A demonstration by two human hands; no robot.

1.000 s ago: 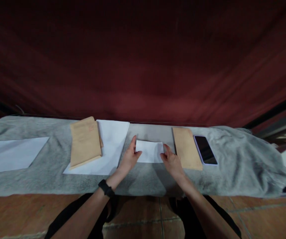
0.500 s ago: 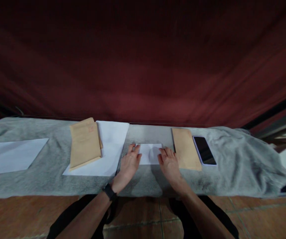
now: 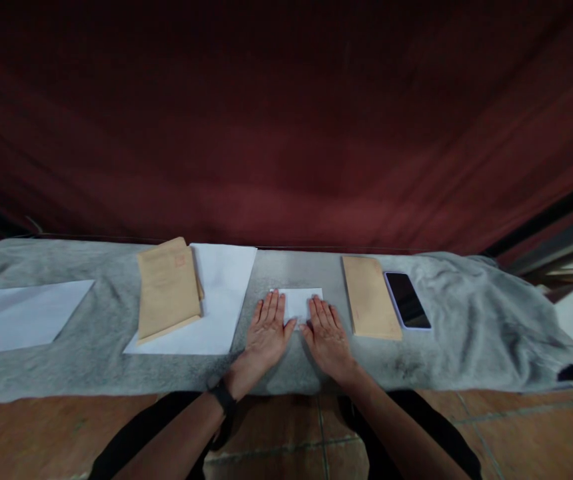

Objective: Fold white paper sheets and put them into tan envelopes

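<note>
A small white sheet of paper (image 3: 297, 303), which looks folded, lies on the grey cloth in front of me. My left hand (image 3: 268, 328) rests flat on its left part, fingers stretched out and pointing away from me. On the right part lies my right hand (image 3: 327, 333), also flat with its fingers extended. Both thumbs point inward near the paper's front edge. The paper's two ends are mostly covered by my hands. Just right of my right hand is a brown envelope (image 3: 370, 297).
Left of my hands, several brown envelopes (image 3: 167, 287) lie on large white sheets (image 3: 224, 293). Another white sheet (image 3: 21, 313) is at far left. A phone (image 3: 407, 300) lies beside the right envelope. The grey cloth (image 3: 476, 333) bunches at right; a dark red curtain-like surface (image 3: 286, 147) rises behind.
Both hands have gone from touching the paper's ends with bent fingers to lying flat on it, closer together. The view has shifted slightly; the envelopes and phone stay in place.
</note>
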